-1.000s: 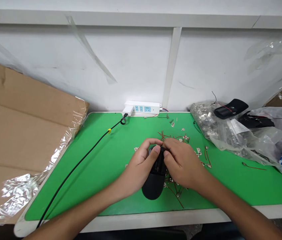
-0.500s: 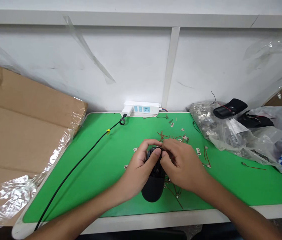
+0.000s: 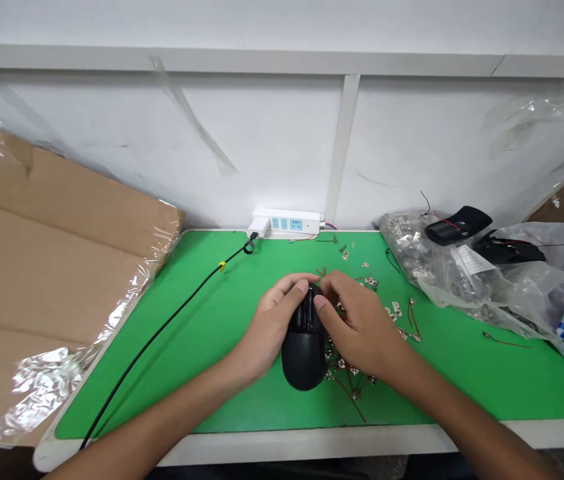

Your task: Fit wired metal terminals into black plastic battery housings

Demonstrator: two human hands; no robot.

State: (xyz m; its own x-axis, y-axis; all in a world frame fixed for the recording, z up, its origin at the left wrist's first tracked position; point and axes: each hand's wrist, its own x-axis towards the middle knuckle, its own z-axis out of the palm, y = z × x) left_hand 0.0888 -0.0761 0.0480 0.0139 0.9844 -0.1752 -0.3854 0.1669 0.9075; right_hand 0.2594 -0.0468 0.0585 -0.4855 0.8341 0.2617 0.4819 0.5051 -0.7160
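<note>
Between my two hands is a black computer mouse shell (image 3: 304,360), its smooth rounded end toward me and an open recess at the far part. My left hand (image 3: 278,313) grips its left side, thumb on the top near the far end. On the other side my right hand (image 3: 355,317) is closed around the far right edge, thumb pressed on the top. The fingertips behind the shell are hidden. Small metal battery contacts with red wires (image 3: 355,383) lie on the green mat (image 3: 227,347), partly under my right hand.
A white power strip (image 3: 292,223) with a plugged-in black cable (image 3: 162,328) stands at the wall. On the right lie a clear bag of metal parts (image 3: 407,247) and two more black mouse parts (image 3: 459,225). A cardboard sheet (image 3: 62,267) leans at left.
The mouse shell is tilted a little differently, showing more of its recess. My right thumb has shifted slightly to the left along its top. The whole view has moved a little.
</note>
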